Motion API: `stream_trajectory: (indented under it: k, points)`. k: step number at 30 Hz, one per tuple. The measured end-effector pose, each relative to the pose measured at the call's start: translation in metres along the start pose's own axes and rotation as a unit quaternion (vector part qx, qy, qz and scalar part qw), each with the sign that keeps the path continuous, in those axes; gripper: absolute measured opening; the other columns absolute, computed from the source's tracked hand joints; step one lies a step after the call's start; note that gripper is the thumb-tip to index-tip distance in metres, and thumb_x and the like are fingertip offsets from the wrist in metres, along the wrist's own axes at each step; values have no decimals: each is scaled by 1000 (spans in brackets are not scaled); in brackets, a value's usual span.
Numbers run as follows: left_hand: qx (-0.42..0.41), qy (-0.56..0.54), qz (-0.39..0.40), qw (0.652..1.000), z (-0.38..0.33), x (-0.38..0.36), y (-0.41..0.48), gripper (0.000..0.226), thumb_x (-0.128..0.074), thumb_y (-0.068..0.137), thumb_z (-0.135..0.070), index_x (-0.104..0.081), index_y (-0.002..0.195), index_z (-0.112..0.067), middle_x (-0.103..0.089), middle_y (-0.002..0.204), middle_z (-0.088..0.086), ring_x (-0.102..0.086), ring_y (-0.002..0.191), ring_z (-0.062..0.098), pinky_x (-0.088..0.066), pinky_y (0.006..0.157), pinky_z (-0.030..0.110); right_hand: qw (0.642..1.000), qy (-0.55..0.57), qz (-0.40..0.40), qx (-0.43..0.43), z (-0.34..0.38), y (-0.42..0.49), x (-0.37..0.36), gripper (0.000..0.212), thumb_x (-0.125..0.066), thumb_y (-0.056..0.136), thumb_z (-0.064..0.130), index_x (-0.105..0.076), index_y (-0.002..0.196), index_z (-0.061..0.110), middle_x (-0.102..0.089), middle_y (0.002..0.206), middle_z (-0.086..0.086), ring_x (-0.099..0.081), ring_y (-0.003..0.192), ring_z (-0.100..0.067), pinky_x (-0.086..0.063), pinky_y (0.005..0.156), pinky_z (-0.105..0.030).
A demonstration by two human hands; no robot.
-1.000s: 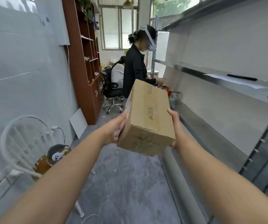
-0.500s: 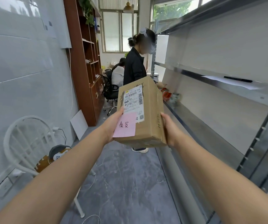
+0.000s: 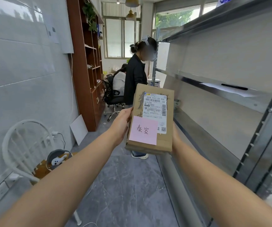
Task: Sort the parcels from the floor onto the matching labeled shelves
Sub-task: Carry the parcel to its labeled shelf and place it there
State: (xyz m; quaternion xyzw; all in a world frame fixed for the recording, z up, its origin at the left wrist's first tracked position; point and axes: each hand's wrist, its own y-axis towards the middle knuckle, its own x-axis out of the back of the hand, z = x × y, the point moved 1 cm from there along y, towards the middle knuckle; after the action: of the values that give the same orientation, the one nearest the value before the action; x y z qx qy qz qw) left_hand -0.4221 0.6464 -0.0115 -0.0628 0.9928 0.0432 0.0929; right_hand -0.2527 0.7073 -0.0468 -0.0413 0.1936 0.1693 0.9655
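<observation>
From the head view, the left hand [image 3: 121, 124] and right hand [image 3: 174, 136] press the sides of a long brown cardboard parcel [image 3: 151, 118], held up in the middle with its pink sticky note [image 3: 143, 130] facing us. Only flat palms squeeze it, so I think it could slip. The grey metal shelves [image 3: 222, 89] on the right hold just a white paper [image 3: 227, 91] and a black pen [image 3: 234, 87].
</observation>
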Motion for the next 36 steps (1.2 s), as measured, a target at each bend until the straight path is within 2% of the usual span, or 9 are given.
stream_trajectory:
  k: [3,6,8,14,17,20,26,30,36]
  points:
    - [-16,39,-28,999,3,1,8,48,-59,88,-39,-51,124,-9,-61,122,18,-66,91,21,-51,56,25,999,5,38,-10,0,-3,-1,44,-40,97,37,-72,70,24,-73,74,0,-68,61,-16,-52,61,-27]
    - [15,-13,-4,1000,1,-8,6,28,-50,95,-37,-62,107,-15,-75,92,5,-72,76,18,-53,51,22,999,-18,36,-17,6,-10,1,40,-38,97,38,-71,82,22,-76,79,0,-71,66,-15,-55,62,-26]
    - [49,-56,26,997,3,-17,7,32,-40,98,-39,-67,94,-24,-76,83,0,-73,72,17,-54,54,23,999,-12,27,-30,14,-14,4,38,-37,98,37,-65,78,21,-73,67,3,-68,55,-12,-53,52,-20]
    - [87,-112,43,989,13,-48,6,39,-41,97,-45,-70,104,-21,-74,103,6,-72,86,24,-56,74,35,1000,-19,-13,-17,25,-24,27,34,-36,98,29,-56,71,20,-66,52,5,-61,41,-10,-45,41,-15]
    - [99,-114,54,987,25,-67,9,37,-45,95,-45,-69,105,-19,-74,101,8,-69,89,27,-53,80,38,997,-36,-55,29,33,-38,46,24,-44,96,30,-63,84,24,-71,58,8,-66,49,-7,-50,54,-21]
    - [112,-115,95,983,36,-87,13,31,-45,95,-41,-67,92,-19,-75,76,3,-71,67,21,-56,61,31,991,-50,-109,54,41,-52,64,23,-45,93,35,-66,89,28,-74,74,5,-68,64,-11,-50,66,-28]
    - [148,-91,206,963,37,-135,11,34,-40,98,-38,-65,86,-17,-74,64,2,-70,53,17,-54,45,21,972,-51,-223,44,49,-93,94,42,-26,97,39,-56,75,20,-64,71,-2,-60,64,-15,-46,59,-26]
    - [164,-71,277,944,43,-161,-2,36,-37,99,-36,-62,82,-16,-72,56,1,-68,46,15,-50,39,17,957,-23,-278,73,51,-131,106,44,-28,98,39,-55,68,21,-65,59,3,-61,45,-8,-44,46,-21]
    - [182,-43,360,914,61,-198,-27,37,-38,98,-34,-66,81,-18,-75,68,2,-71,54,16,-52,45,21,911,-10,-391,133,51,-189,117,40,-39,94,42,-63,69,23,-68,67,1,-64,51,-13,-46,46,-21]
